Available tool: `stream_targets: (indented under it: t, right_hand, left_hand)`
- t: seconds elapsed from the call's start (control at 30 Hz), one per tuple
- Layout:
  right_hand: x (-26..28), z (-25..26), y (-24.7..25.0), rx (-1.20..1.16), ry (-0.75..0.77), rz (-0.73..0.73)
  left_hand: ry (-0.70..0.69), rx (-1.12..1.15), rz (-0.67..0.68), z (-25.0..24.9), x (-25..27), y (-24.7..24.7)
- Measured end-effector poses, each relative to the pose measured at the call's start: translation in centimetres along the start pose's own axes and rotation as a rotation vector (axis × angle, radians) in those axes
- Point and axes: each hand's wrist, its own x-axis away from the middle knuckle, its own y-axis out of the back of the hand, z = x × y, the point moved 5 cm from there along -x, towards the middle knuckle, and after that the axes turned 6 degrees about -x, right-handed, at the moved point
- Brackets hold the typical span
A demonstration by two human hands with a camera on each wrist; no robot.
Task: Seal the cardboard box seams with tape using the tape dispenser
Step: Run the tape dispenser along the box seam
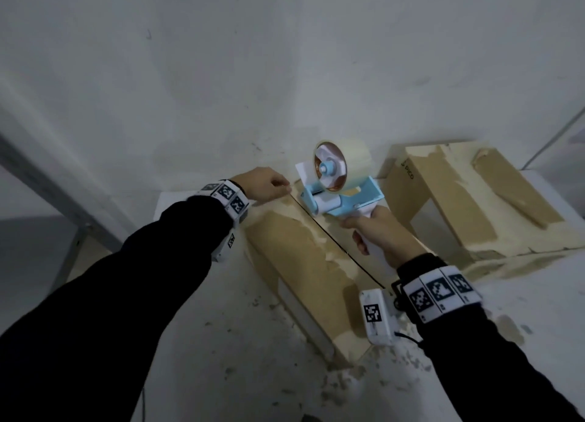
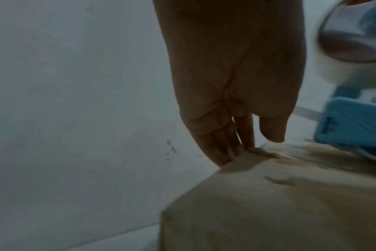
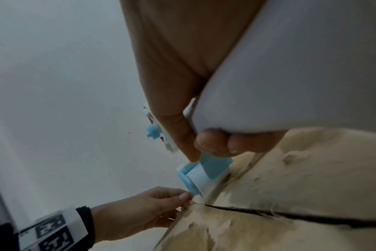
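Observation:
A brown cardboard box lies on the white table, its dark centre seam running away from me. My right hand grips the white handle of a blue tape dispenser, which carries a clear tape roll. The dispenser's front roller sits over the far end of the seam. My left hand is at the box's far edge. Its thumb and fingertips pinch the thin tape end there, just left of the dispenser.
A second cardboard box with raised flaps stands at the back right. A white wall rises directly behind both boxes. The table top is stained. A grey metal frame runs along the left.

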Motion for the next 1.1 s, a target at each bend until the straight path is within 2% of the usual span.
stream_targets:
  t: [0.1, 0.23, 0.4, 0.53, 0.63, 0.83, 0.97, 1.1]
  right_hand:
    - [0.0, -0.1, -0.3, -0.013, -0.005, -0.015]
    - [-0.1, -0.2, -0.4, 0.001, -0.011, -0.026]
    - [0.1, -0.4, -0.4, 0.041, -0.010, -0.008]
    - [0.1, -0.6, -0.3, 0.063, -0.003, 0.020]
    - [0.0, -0.9, -0.4, 0.064, -0.012, 0.021]
    - [0.0, -1.1, -0.7, 0.054, -0.049, 0.046]
    - [-0.1, -1.1, -0.5, 0.087, -0.036, 0.060]
    - [-0.2, -1.2, -0.5, 0.075, -0.049, 0.065]
  left_hand:
    - [0.051, -0.098, 0.000, -1.2, -0.2, -0.6]
    - [0.135, -0.057, 0.002, -1.6, 0.0, -2.5]
    - [0.228, 0.014, -0.208, -1.9, 0.2, -3.6]
    - [0.295, 0.085, -0.252, -1.3, -0.4, -2.8]
    - [0.289, 0.099, -0.235, -0.9, -0.5, -2.6]
    - [0.260, 0.257, -0.364, -0.8, 0.3, -3.1]
    - [0.286, 0.182, -0.284, -0.6, -0.1, -3.7]
    - [0.327, 0.147, -0.297, -0.3, -0.2, -3.5]
